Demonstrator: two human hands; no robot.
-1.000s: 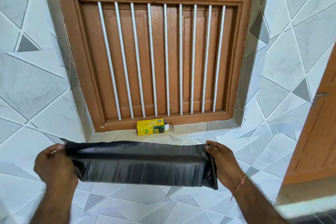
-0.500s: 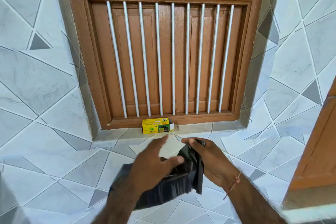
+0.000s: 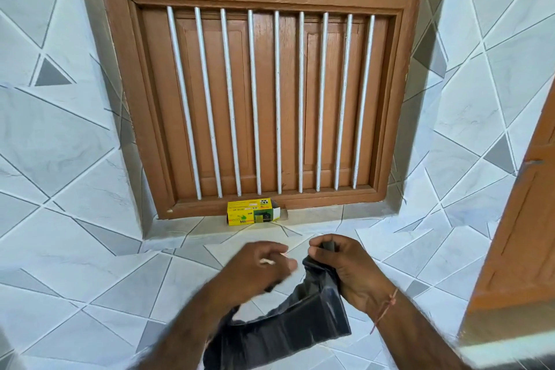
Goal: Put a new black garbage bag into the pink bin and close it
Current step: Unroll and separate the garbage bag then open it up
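The right hand [image 3: 345, 270] has its fingers curled tight round the bunched top of the black garbage bag [image 3: 288, 327], a dark fold poking out above the knuckles. From that grip the bag hangs down and to the left, passing under the left forearm. The left hand [image 3: 258, 267] is blurred just left of the right fingers; its fingers look loosely bent, and whether they hold any of the bag I cannot tell. Beyond the fingertips, a yellow box [image 3: 253, 213] sits on the tiled sill [image 3: 318, 219] against the barred wooden window [image 3: 264, 93]
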